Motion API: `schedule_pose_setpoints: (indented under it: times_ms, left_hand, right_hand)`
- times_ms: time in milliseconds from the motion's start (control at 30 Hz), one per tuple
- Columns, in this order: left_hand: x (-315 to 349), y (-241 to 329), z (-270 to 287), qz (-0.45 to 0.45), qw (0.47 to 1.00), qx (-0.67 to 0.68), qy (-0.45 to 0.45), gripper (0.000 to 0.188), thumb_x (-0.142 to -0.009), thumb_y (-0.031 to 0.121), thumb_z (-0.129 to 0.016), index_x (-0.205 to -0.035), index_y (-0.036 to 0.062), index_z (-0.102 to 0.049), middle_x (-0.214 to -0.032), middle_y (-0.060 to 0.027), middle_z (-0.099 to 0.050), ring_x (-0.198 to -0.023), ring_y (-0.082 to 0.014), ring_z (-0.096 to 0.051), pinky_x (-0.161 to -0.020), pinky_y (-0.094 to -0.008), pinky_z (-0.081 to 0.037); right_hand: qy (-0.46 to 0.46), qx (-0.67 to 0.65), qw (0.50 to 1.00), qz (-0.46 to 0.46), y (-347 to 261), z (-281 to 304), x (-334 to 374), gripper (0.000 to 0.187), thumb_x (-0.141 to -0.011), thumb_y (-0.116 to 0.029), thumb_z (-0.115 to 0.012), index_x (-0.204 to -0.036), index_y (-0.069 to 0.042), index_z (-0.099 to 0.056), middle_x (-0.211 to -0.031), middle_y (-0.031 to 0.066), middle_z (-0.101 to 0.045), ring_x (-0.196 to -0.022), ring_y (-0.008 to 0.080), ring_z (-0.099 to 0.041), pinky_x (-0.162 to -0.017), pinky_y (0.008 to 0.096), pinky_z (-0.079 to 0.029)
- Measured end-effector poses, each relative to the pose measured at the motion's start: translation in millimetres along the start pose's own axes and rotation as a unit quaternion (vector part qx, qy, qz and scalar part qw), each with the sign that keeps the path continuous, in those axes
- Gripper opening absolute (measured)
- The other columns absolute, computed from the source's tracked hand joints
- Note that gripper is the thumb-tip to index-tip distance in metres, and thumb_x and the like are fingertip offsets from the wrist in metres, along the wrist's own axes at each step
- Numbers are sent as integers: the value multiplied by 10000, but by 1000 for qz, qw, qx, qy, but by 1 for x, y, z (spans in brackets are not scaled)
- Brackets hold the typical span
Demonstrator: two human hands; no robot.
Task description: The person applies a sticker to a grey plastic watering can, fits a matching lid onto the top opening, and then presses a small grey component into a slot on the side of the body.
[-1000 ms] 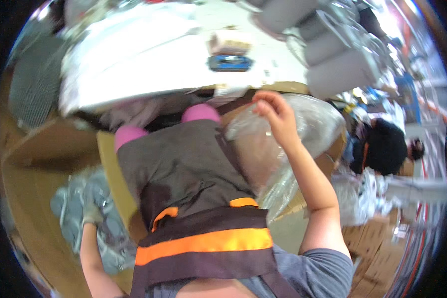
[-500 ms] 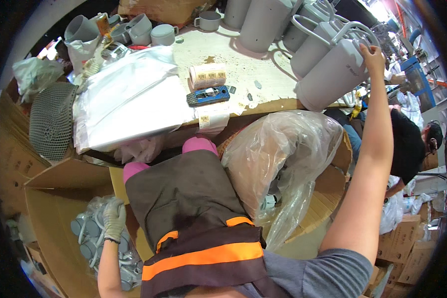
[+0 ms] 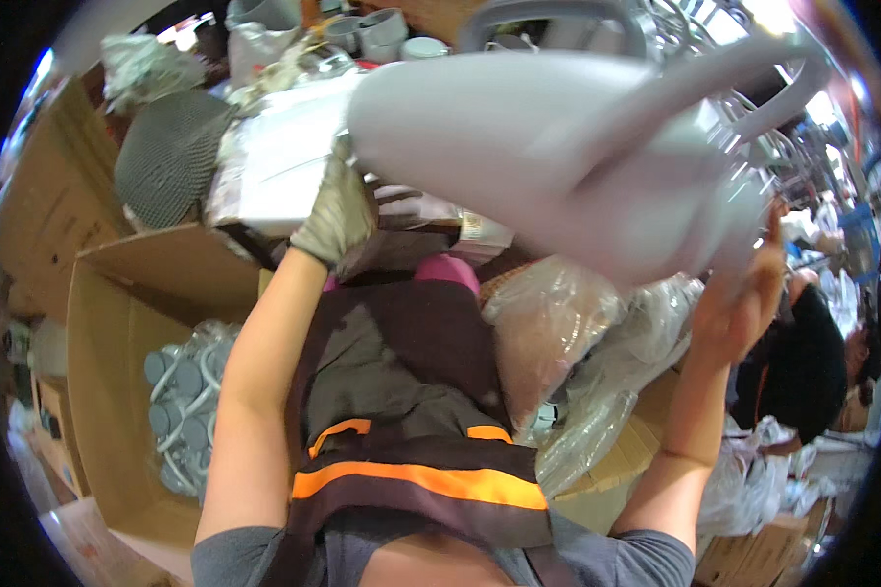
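A: Large grey watering can [image 3: 558,166] held up high, close to the camera, tilted, its spout and handle running toward the upper right. Right hand [image 3: 744,308] is curled around the lower right part of the can; left hand [image 3: 338,210], in a pale knit glove, is pressed against its left end. I cannot tell whether those fingers wrap anything or only prop it.

B: Risks?

A: The can looks like smooth moulded plastic, slightly glossy. A bare palm on one side and a fabric glove on the other could let it slide or twist, as I judge it. Held this high, the long spout could knock the other grey cans [image 3: 392,24] on the worktop behind.

B: And below?

A: An open cardboard box [image 3: 98,323] sits at the person's left, with bagged grey cans inside. Crinkled clear plastic bags [image 3: 578,391] lie against the lap at the right. If the can drops, it likely lands on the apron [image 3: 401,391] or catches the loose film. The film is thin, wrinkled, shiny; the cardboard is matte and stiff.

B: Anyone close?

A: Another person's dark-haired head [image 3: 812,362] just right of the raised arm; a swing that way could strike it.
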State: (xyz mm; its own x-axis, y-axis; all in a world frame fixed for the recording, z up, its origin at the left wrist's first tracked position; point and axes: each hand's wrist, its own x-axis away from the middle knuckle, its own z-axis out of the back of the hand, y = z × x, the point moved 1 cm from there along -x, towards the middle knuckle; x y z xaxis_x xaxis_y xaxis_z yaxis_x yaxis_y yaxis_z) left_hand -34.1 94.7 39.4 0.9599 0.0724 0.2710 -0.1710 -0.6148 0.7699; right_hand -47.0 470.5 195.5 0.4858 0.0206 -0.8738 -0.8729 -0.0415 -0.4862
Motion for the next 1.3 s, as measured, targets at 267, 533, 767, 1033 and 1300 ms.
schedule_pose_setpoints:
  times_ms: [267, 533, 767, 1033, 1300]
  left_hand:
    - [1, 43, 117, -98, 978, 151, 109, 717, -784, 670, -513, -1172, 69, -562, -1138, -121, -597, -1014, -260, -565, -899, -389, -481]
    - [29, 20, 112, -82, 990, 92, 73, 280, -839, 306, -595, -964, 56, -604, -889, -92, -601, -874, -219, -596, -791, -357, -529]
    - [29, 13, 91, -69, 987, 87, 119, 475, -842, 524, -580, -982, 70, -582, -919, -127, -612, -890, -236, -594, -811, -385, -522]
    - [30, 5, 100, -158, 982, 96, -44, 627, -813, 593, -570, -1143, 63, -522, -1317, -199, -454, -1204, -322, -443, -1019, -455, -395]
    - [24, 7, 100, -141, 990, 17, 18, 312, -854, 365, -643, -1032, 115, -589, -1051, -29, -579, -980, -133, -540, -866, -277, -473]
  right_hand:
    - [-637, -109, 720, -253, -14, -107, 107, 215, -808, -215, -686, -920, -31, -679, -796, 79, -682, -714, 225, -651, -714, 296, -510]
    - [-388, 34, 805, -448, 144, -102, 112, 199, -853, -120, -596, -996, 7, -647, -797, 44, -665, -711, 109, -630, -667, 242, -485]
    - [-464, 315, 814, -152, 230, -112, 140, 378, -698, -292, -747, -1010, -101, -654, -995, 93, -621, -913, 284, -592, -807, 373, -470]
    - [-350, 190, 877, -266, 252, -116, 153, 272, -765, -197, -697, -989, -45, -664, -880, 110, -649, -791, 263, -611, -731, 337, -480]
    - [-258, 248, 934, 20, 182, -119, 123, 87, -775, -98, -680, -814, -42, -625, -785, 86, -655, -725, 268, -621, -655, 364, -470]
